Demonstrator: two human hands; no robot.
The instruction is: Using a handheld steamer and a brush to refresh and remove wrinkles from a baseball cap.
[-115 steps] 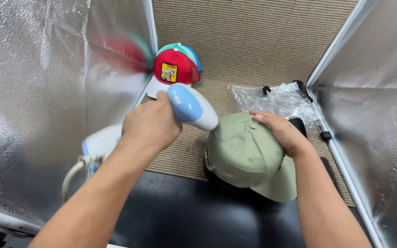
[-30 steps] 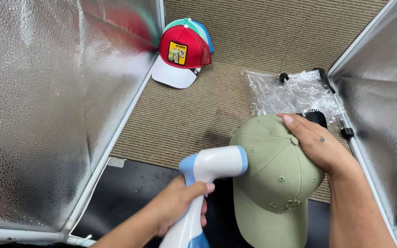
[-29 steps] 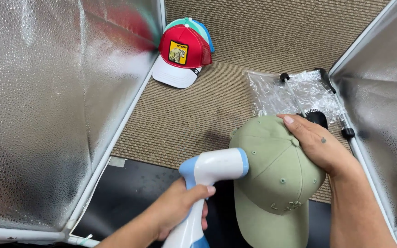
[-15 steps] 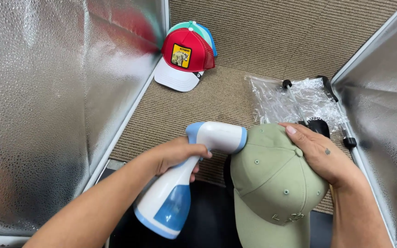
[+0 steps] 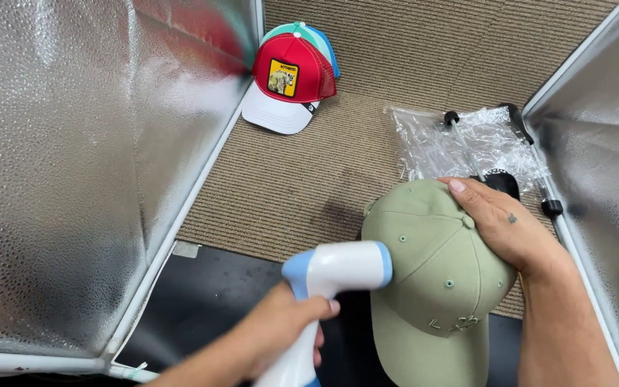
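Observation:
My left hand (image 5: 279,335) grips the handle of a white and blue handheld steamer (image 5: 331,271), its head pointing right and touching the left side of an olive green cap (image 5: 431,279). My right hand (image 5: 503,226) lies flat over the crown of that cap, fingers spread toward its top button. The cap sits brim toward me, raised on a dark stand that shows just behind it. Only the steamer's head and upper handle are visible.
A red and white trucker cap (image 5: 288,82) is stacked on a teal and blue one at the back, on brown carpet (image 5: 309,186). A clear plastic bag (image 5: 467,143) with black clips lies at right. Silver reflective panels (image 5: 73,179) wall both sides. A black mat (image 5: 209,294) lies near me.
My left hand drew the steamer back down toward me and its head now meets the green cap's left side. My right hand stayed on the crown.

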